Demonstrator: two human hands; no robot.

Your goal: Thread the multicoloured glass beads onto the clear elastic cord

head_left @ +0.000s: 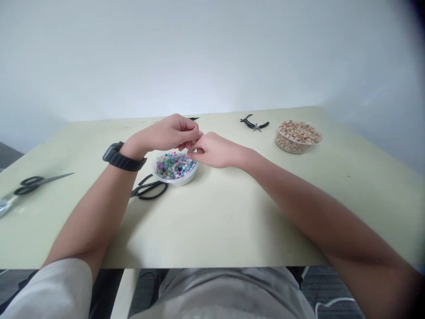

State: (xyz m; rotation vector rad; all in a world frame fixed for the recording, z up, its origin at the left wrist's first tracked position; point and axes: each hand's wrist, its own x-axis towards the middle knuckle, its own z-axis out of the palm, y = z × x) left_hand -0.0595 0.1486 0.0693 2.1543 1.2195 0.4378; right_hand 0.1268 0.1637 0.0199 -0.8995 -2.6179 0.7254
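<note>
My left hand (174, 133), with a black watch (123, 157) on its wrist, is above the back of a clear bowl (177, 180) of mixed purple, green, pink and blue beads (174, 166). Its fingers are pinched together on something thin that I cannot make out. Right beside it, my right hand (215, 149) is also closed, its fingertips meeting those of my left hand over the bowl's right back edge. A faint thread-like line shows between the fingertips. What each hand grips is too small to name.
Black-handled scissors (152, 190) lie by the bowl, partly behind my left arm. Another pair of scissors (33, 185) is at the far left. Black-handled pliers (254, 124) lie at the back, left of a clear tub (294, 147) of tan beads (299, 132). A wall rises behind the table (215, 221).
</note>
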